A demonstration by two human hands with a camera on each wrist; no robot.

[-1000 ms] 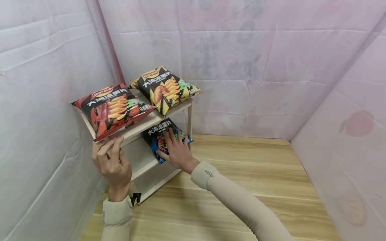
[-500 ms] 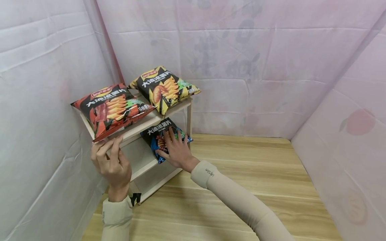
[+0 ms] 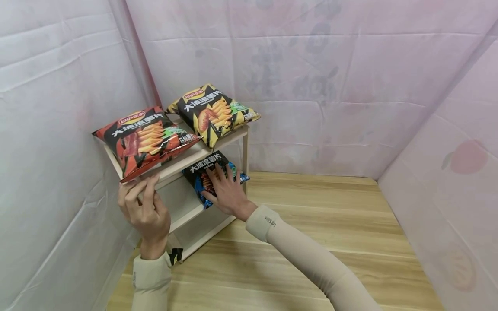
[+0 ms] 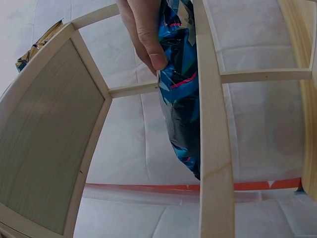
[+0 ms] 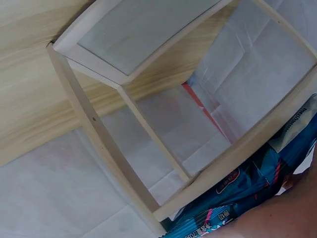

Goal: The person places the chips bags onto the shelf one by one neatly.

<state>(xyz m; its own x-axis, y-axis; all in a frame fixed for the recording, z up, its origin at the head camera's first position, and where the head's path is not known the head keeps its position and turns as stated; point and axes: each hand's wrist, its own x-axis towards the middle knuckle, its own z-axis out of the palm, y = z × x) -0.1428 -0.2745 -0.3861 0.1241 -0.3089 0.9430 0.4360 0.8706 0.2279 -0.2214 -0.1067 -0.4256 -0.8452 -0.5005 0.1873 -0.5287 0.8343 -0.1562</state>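
Note:
In the head view, a black-and-blue chip bag (image 3: 199, 166) lies on the middle level of a small wooden shelf (image 3: 186, 218). My right hand (image 3: 227, 192) presses on it with spread, nearly straight fingers. The left wrist view shows that blue bag (image 4: 181, 106) against a wooden bar, right fingers (image 4: 148, 37) touching its upper face. My left hand (image 3: 145, 211), fingers bent, grips the shelf's front edge below the red chip bag (image 3: 144, 138). Beside the red bag on the top level lies a yellow chip bag (image 3: 214, 112).
The shelf stands on a wood-grain table (image 3: 311, 224), near the left cloth wall (image 3: 70, 129). More cloth walls rise behind and at the right. Black tape (image 3: 176, 255) wraps the shelf's front foot.
The right hand's fingers have shifted slightly on the blue bag. The left hand and the two top bags stay where they were.

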